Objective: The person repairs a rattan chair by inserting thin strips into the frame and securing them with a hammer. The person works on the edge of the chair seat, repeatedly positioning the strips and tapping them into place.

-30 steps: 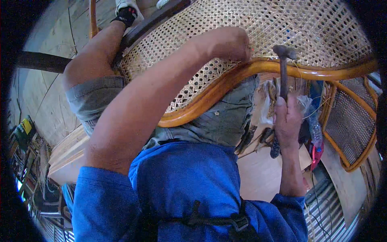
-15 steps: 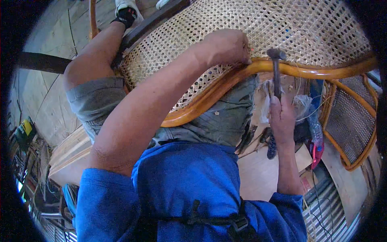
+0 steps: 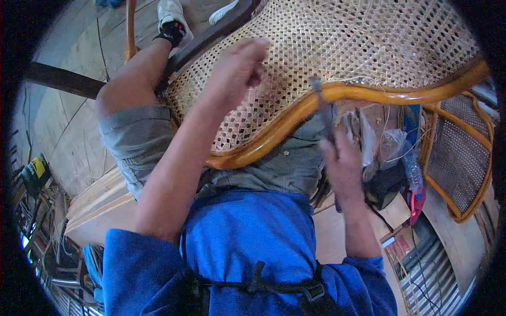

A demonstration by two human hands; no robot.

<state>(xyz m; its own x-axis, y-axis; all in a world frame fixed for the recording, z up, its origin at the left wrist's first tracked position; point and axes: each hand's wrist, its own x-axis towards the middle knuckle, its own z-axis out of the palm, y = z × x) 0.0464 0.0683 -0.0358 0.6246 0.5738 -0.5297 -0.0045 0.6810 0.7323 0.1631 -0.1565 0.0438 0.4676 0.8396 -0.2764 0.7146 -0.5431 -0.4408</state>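
Containers and hands about a curved wooden rim (image 3: 358,95), which edges a woven cane panel (image 3: 342,45). On the person's side of the rim, below its right half, lies a clear plastic bag (image 3: 392,143); its contents cannot be made out. A clear ribbed plastic bottle (image 3: 413,169) lies farther from the rim, to the right of the bag; its contents are likewise indistinct. The left hand (image 3: 237,72), blurred, is raised on the far side of the rim, over the cane, with fingers partly curled; whether it pinches anything small cannot be told. The right hand (image 3: 342,158), on the near side, is closed round the handle of a hammer (image 3: 326,118). The hammer slants up and leftward from this grip, its head overlapping the rim in view; contact cannot be determined. The panel extends beyond the rim, beneath the left hand.
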